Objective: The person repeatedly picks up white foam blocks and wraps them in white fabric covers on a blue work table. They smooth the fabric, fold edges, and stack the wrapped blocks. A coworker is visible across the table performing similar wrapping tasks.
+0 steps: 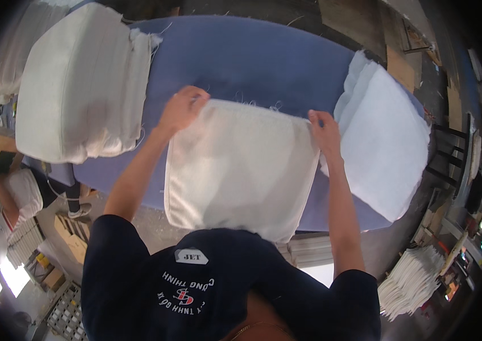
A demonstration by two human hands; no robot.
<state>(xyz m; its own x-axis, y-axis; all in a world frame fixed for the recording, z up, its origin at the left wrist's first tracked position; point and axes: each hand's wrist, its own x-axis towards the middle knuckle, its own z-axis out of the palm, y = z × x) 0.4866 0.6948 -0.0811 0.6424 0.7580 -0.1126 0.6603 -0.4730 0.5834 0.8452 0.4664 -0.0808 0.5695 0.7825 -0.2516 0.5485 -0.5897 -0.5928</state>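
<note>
A blue padded table (252,57) carries a stack of finished cushions (76,85) at its left end and a pile of white foam pads (386,142) at its right edge. Between them, at the near edge, lies a white cushion cover (241,165), its far edge running left to right. The left hand (181,108) and right hand (325,132) each pinch a far corner, equally near.

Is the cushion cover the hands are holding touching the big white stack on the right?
Cannot tell. In the head view, the right hand grips the cushion cover right at the edge of the white foam stack, hiding any contact or gap.
</note>
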